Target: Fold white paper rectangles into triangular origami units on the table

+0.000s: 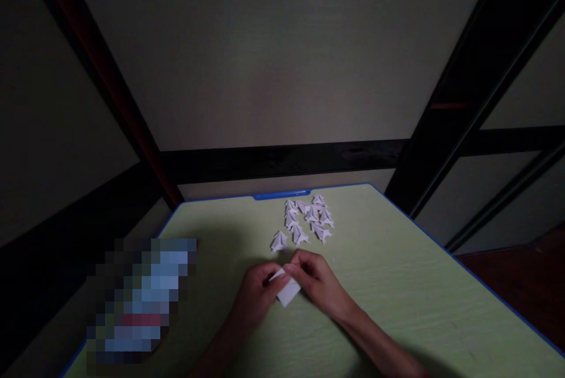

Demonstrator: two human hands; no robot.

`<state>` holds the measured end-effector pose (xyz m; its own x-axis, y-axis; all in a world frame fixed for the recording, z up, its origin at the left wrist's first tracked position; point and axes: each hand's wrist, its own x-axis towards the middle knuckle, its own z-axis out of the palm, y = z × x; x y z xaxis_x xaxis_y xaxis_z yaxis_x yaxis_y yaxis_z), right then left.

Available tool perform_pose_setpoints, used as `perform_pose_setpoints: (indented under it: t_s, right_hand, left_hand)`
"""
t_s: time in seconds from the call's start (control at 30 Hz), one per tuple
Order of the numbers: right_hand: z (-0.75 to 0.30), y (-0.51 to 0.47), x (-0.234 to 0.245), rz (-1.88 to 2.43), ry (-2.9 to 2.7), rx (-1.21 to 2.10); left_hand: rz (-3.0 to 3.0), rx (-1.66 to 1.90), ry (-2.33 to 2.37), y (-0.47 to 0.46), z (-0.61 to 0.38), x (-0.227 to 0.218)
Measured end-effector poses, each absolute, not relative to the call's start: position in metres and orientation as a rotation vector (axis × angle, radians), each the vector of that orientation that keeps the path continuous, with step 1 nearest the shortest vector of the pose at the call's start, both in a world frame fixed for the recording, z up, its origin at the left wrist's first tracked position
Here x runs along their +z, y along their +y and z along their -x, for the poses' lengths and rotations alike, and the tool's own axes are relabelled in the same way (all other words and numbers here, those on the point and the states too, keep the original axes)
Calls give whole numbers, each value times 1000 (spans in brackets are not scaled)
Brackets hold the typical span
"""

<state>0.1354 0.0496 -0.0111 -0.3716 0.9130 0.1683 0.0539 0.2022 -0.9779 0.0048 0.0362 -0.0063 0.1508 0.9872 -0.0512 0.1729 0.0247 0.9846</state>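
Between my two hands is a small piece of white folded paper, one corner pointing toward me. My left hand grips its left edge, thumb lying on top. From the other side my right hand pinches the upper right part between thumb and bent fingers. The fingers under the paper are hidden. Just beyond my hands lies a loose group of several white folded paper figures with pointed tips. One paper figure sits a little apart, nearest my left hand.
The light green table has a blue rim and a blue handle piece at its far edge. A blurred-out bluish object lies at the left. Behind the table stand pale panels with dark frames.
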Motion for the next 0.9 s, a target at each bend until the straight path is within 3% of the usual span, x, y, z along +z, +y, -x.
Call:
perform_pose_setpoints:
  t_s: [0.6, 0.9]
  right_hand:
    - [-131, 53, -8, 837, -1285, 1534]
    - [-134, 54, -7, 794, -1214, 1365]
  left_hand:
    - [-1168, 1187, 1247, 39, -2, -4]
    - [-1271, 1116, 1247, 37, -2, 2]
